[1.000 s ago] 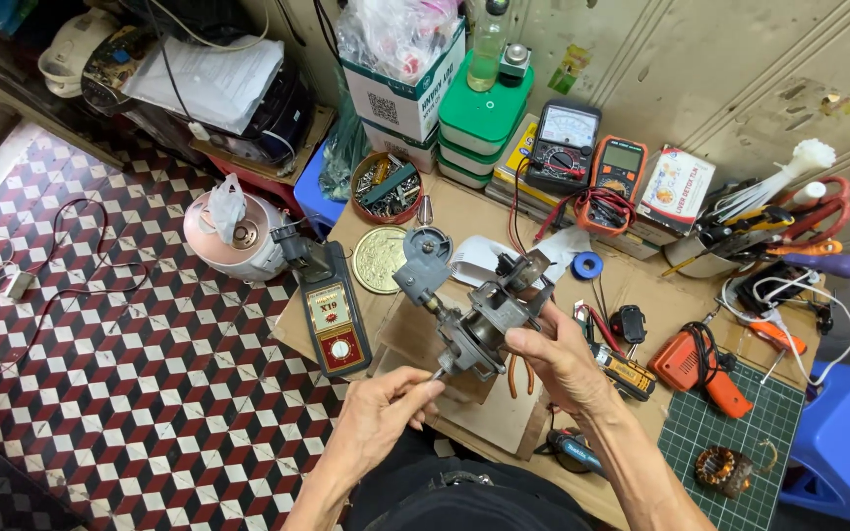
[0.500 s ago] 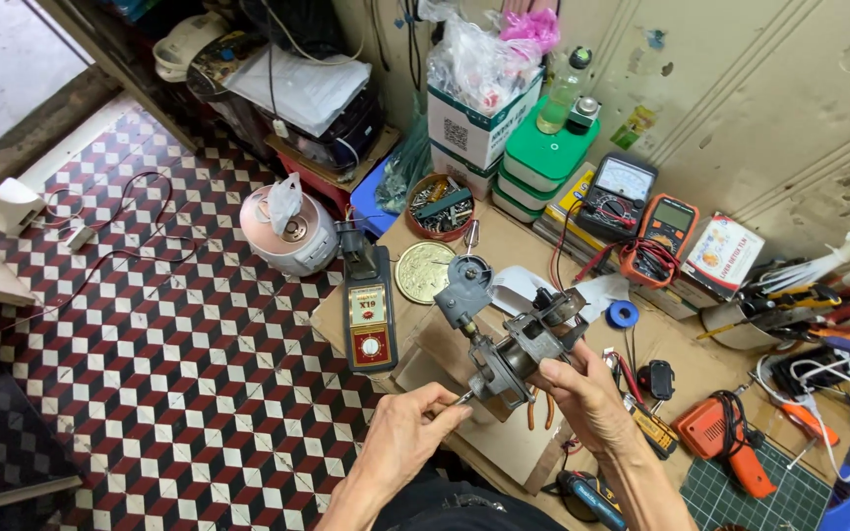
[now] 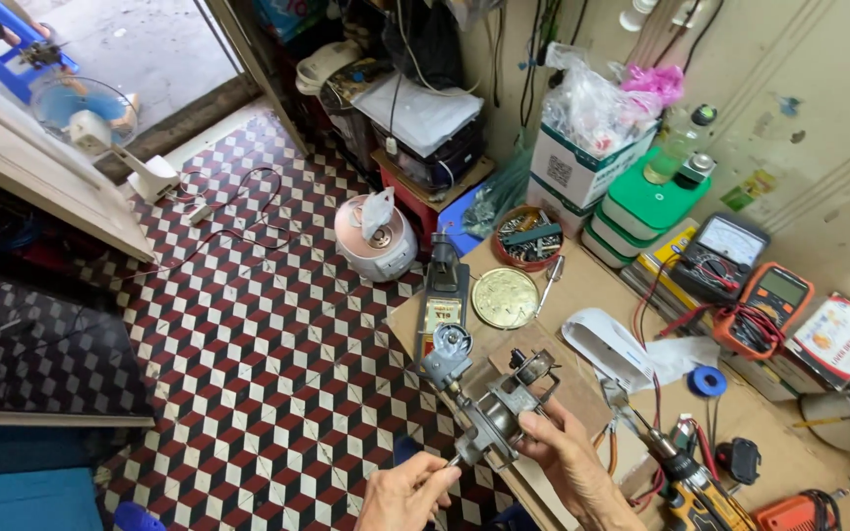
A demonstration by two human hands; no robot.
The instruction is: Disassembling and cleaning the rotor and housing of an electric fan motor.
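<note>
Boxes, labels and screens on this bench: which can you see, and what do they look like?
Cardboard box: white with green print, at the back, stuffed with plastic bags.
Analogue meter: black, pale dial, right of the green containers.
Digital meter: orange, grey screen, beside it.
Flat packet: white and red, far right.

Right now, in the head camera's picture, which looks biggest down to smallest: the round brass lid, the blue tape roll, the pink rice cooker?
1. pink rice cooker, though it sits lower, on the floor
2. round brass lid
3. blue tape roll
</note>
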